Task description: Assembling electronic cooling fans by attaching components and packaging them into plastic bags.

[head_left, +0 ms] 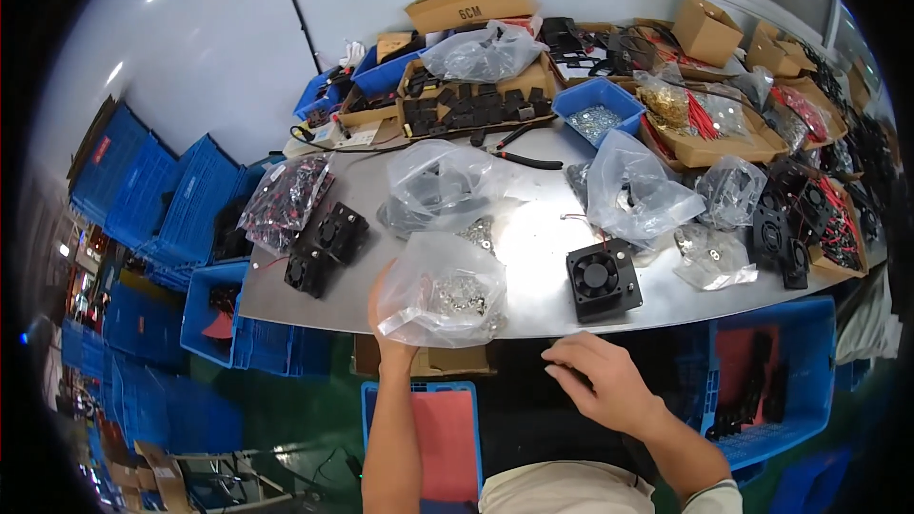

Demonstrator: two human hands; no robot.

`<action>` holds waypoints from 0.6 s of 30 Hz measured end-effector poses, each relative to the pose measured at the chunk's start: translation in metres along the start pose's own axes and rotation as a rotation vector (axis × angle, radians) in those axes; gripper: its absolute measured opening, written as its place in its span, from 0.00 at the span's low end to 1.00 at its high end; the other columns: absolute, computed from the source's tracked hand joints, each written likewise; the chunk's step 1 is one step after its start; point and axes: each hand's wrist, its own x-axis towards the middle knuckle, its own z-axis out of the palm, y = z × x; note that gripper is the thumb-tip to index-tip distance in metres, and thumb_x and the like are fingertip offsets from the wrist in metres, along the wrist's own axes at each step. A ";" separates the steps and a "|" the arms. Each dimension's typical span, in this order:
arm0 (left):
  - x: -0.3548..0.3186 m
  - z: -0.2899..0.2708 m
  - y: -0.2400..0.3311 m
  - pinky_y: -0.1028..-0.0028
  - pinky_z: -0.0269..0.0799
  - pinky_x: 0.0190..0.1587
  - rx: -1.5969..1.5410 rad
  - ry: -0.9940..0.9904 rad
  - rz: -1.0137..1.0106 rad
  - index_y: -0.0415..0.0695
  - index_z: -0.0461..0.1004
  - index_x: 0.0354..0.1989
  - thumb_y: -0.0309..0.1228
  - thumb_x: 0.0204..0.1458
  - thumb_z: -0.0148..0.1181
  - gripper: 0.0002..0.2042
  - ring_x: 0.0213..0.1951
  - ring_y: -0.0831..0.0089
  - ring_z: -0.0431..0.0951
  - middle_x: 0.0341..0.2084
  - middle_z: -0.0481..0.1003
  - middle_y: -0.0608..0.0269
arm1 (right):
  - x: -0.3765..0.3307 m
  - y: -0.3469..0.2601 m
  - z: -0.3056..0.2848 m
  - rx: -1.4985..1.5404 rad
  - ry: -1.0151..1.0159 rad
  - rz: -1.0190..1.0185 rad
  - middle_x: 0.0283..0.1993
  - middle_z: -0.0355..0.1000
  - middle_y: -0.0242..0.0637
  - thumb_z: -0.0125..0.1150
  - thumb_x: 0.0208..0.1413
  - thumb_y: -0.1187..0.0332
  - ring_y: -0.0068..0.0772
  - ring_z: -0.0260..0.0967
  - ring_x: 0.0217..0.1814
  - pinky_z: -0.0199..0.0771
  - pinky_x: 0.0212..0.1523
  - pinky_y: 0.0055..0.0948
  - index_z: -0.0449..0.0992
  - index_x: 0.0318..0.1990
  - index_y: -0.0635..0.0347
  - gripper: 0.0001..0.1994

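My left hand [392, 335] grips the left side of a clear plastic bag [409, 281] at the table's front edge; its fingers are mostly hidden behind the plastic. Small shiny metal parts [462, 297] lie inside this bag. My right hand [605, 381] hovers just off the table edge, thumb and forefinger curled close together in a pinch. Whatever may be between those fingertips is too small to make out. Beyond the right hand, a black square cooling fan [600, 273] on a dark bracket rests on the table, apart from it.
More black fans [328, 243] lie at the left beside a bag of dark parts [286, 200]. Behind are other plastic bags [438, 181], black-handled pliers [528, 161], a blue bin of screws [598, 112] and cardboard trays [476, 114]. Blue crates [819, 362] stand below the table.
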 end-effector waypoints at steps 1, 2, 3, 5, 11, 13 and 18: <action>-0.001 -0.002 -0.008 0.69 0.71 0.49 0.005 0.018 -0.009 0.34 0.71 0.50 0.26 0.45 0.68 0.22 0.44 0.66 0.77 0.42 0.76 0.53 | 0.006 0.001 0.003 0.003 -0.016 -0.012 0.37 0.72 0.41 0.63 0.49 0.76 0.43 0.72 0.34 0.73 0.35 0.32 0.75 0.39 0.62 0.09; -0.002 -0.001 -0.019 0.69 0.71 0.49 -0.085 0.034 0.006 0.34 0.71 0.50 0.26 0.44 0.69 0.23 0.45 0.65 0.77 0.42 0.76 0.53 | 0.013 0.000 0.006 -0.041 -0.046 -0.063 0.38 0.72 0.41 0.63 0.50 0.76 0.43 0.72 0.35 0.73 0.36 0.32 0.75 0.40 0.62 0.09; -0.004 -0.002 -0.029 0.68 0.71 0.49 -0.173 0.051 0.022 0.35 0.71 0.51 0.27 0.43 0.69 0.24 0.45 0.65 0.77 0.43 0.76 0.53 | 0.019 -0.001 0.010 -0.083 -0.077 -0.114 0.38 0.72 0.41 0.63 0.50 0.75 0.43 0.72 0.36 0.73 0.36 0.33 0.75 0.40 0.61 0.09; -0.003 -0.005 -0.021 0.67 0.70 0.50 -0.017 0.070 0.135 0.35 0.71 0.51 0.27 0.42 0.69 0.25 0.45 0.64 0.76 0.43 0.76 0.53 | 0.027 -0.002 0.019 -0.103 -0.122 -0.128 0.40 0.71 0.40 0.63 0.50 0.74 0.44 0.72 0.38 0.73 0.38 0.34 0.74 0.41 0.60 0.10; -0.003 0.001 -0.008 0.66 0.69 0.51 -0.082 0.061 0.027 0.36 0.71 0.51 0.30 0.41 0.69 0.26 0.47 0.61 0.76 0.45 0.75 0.53 | 0.027 0.005 0.013 -0.105 -0.115 -0.224 0.39 0.72 0.40 0.63 0.49 0.75 0.43 0.72 0.37 0.74 0.36 0.33 0.75 0.40 0.60 0.10; -0.003 0.002 -0.010 0.67 0.69 0.51 -0.125 0.060 0.029 0.37 0.72 0.51 0.31 0.41 0.69 0.26 0.47 0.61 0.76 0.45 0.75 0.53 | 0.025 0.012 -0.007 -0.131 -0.026 -0.199 0.36 0.73 0.42 0.62 0.49 0.78 0.42 0.73 0.36 0.74 0.34 0.32 0.76 0.38 0.62 0.08; -0.004 -0.007 -0.020 0.70 0.66 0.52 0.185 -0.068 0.046 0.39 0.70 0.53 0.33 0.46 0.65 0.25 0.50 0.62 0.74 0.48 0.74 0.55 | 0.010 0.034 -0.037 -0.043 0.312 0.002 0.33 0.74 0.42 0.58 0.48 0.84 0.34 0.72 0.33 0.70 0.36 0.24 0.75 0.35 0.68 0.07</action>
